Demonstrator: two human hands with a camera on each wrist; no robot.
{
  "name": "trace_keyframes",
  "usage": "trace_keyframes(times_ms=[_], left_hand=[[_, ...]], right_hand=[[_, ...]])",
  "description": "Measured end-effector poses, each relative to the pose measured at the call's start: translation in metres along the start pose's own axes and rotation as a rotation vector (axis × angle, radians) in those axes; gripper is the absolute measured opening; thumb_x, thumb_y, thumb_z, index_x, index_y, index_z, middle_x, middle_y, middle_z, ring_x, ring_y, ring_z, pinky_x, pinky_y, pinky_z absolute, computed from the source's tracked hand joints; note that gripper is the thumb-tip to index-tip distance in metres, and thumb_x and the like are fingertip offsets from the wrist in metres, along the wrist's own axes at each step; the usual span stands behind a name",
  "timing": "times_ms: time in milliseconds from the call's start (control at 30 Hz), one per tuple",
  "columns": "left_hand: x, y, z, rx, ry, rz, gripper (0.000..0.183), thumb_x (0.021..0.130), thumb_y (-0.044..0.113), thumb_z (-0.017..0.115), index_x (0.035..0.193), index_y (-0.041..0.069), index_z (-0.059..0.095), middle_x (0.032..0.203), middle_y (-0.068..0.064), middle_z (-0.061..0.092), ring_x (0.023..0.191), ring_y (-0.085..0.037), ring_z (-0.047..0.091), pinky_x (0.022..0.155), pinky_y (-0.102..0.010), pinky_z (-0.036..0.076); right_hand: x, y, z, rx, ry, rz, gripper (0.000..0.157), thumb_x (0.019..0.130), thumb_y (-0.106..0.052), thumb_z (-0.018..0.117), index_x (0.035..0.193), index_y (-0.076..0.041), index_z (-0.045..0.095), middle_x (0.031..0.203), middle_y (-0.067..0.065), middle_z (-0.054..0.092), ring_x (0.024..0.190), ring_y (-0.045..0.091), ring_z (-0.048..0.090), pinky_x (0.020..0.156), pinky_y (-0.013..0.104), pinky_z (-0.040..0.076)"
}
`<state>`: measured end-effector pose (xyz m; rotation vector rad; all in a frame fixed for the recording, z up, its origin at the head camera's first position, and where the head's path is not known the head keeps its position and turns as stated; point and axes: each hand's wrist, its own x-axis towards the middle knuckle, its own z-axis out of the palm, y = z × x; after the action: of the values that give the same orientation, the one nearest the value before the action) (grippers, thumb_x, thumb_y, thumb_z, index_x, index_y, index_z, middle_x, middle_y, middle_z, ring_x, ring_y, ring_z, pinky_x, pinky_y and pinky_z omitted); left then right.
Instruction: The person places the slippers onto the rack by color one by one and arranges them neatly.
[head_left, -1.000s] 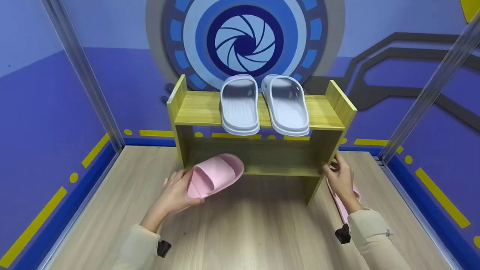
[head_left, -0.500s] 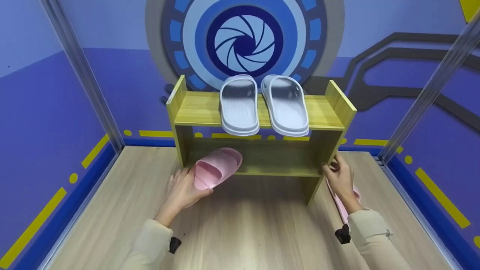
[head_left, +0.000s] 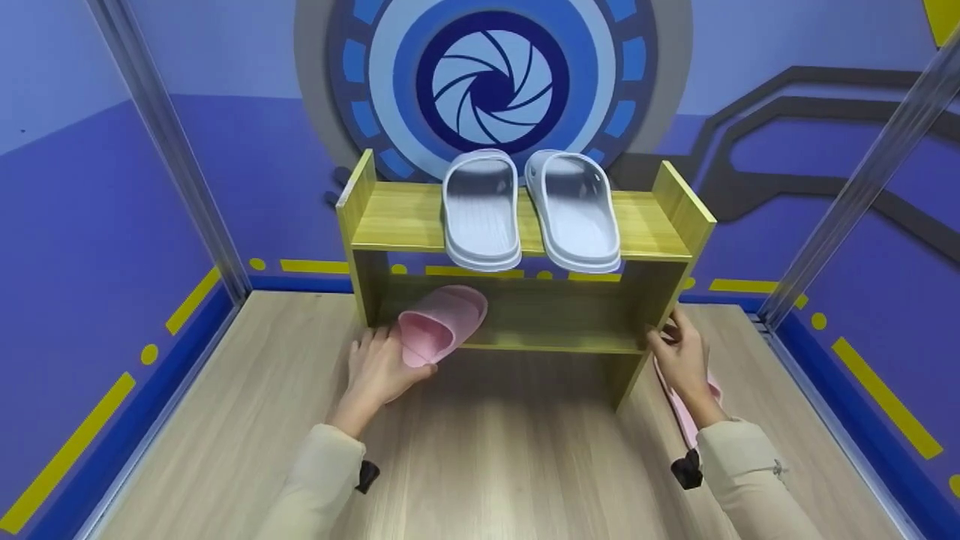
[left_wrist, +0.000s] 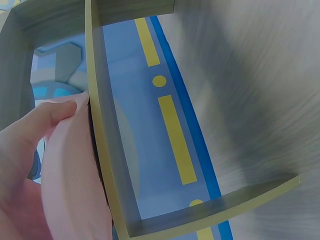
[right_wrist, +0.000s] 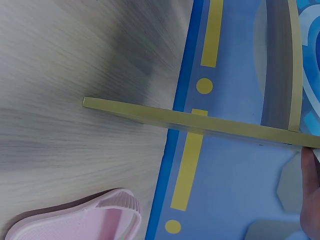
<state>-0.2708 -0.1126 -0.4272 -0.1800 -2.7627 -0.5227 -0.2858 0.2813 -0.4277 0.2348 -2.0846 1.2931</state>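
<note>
My left hand [head_left: 379, 367] grips a pink slide slipper [head_left: 463, 306] by its heel end, toe pointing away, at the left part of the lower shelf of a small wooden shoe rack [head_left: 405, 225]. In the left wrist view the slipper [left_wrist: 70, 175] lies right along that shelf's front edge, with my thumb on its rim. My right hand [head_left: 684, 356] holds the rack's right side panel between thumb and fingers; only part of the hand shows in the right wrist view beside the panel [right_wrist: 200, 122]. Two light grey clogs [head_left: 481, 217] stand side by side on the top shelf.
Another pink slipper [head_left: 679, 409] lies on the wooden tabletop [head_left: 480, 465] right of the rack, partly hidden by my right arm. Blue-purple panels with metal posts [head_left: 855, 180] enclose the left, right and back.
My left hand has carried the pink slipper forward and slightly right, turning its toe into the lower shelf. The right hand stays at the side panel; the clogs have not moved.
</note>
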Motion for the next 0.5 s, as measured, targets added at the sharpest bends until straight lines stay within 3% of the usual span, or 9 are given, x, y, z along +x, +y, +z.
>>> trace_keyframes(times_ms=[233, 500], left_hand=[[0.0063, 0.0033, 0.0045, 0.04, 0.027, -0.012, 0.072, 0.062, 0.054, 0.069, 0.108, 0.001, 0.055, 0.098, -0.016, 0.056, 0.092, -0.034, 0.046, 0.081, -0.05, 0.034], [-0.0031, -0.005, -0.0009, -0.007, 0.018, 0.024, 0.079, 0.062, 0.049, 0.072, 0.119, -0.001, 0.049, 0.109, -0.017, 0.054, 0.096, -0.034, 0.047, 0.082, -0.051, 0.035]], right_hand=[[0.0002, 0.0017, -0.0001, 0.024, 0.0, 0.003, 0.039, 0.075, 0.011, 0.057, 0.114, 0.007, 0.053, 0.104, 0.024, 0.057, 0.086, 0.036, 0.058, 0.065, 0.013, 0.045], [-0.0005, 0.0021, -0.0005, 0.023, -0.01, 0.013, 0.041, 0.076, 0.01, 0.056, 0.116, 0.007, 0.051, 0.104, 0.024, 0.057, 0.086, 0.036, 0.058, 0.064, 0.012, 0.045]])
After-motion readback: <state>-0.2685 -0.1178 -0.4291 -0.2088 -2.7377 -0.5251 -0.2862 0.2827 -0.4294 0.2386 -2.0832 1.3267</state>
